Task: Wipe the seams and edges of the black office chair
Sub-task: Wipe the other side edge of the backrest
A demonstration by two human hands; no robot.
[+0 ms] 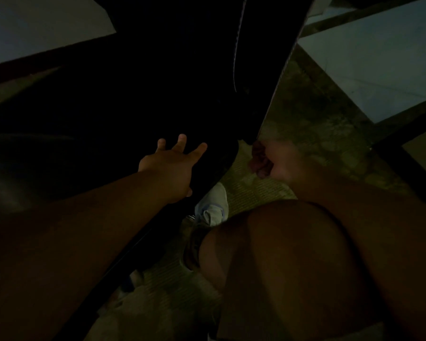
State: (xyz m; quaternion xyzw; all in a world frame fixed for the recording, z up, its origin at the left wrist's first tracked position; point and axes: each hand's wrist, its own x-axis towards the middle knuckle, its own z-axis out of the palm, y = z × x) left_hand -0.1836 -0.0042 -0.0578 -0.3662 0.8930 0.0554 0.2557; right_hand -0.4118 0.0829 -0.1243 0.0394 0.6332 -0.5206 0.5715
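Filling the upper left of the dim view, the one black padded office chair [123, 99] looks heavy, its cover probably soft and yielding; best steadied at its curved edge. One left hand [170, 166] rests spread-fingered there; one right hand [268, 159], fist curled, contents indiscernible, sits beside the pale-piped edge.

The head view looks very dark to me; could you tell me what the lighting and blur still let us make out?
Head view: badly underexposed; the black office chair is a near-featureless dark mass, only a pale seam line showing. Head view: the left hand reads clearly, fingers spread on the chair. Head view: the right hand is blurred, curled at the chair's edge; any cloth cannot be made out.
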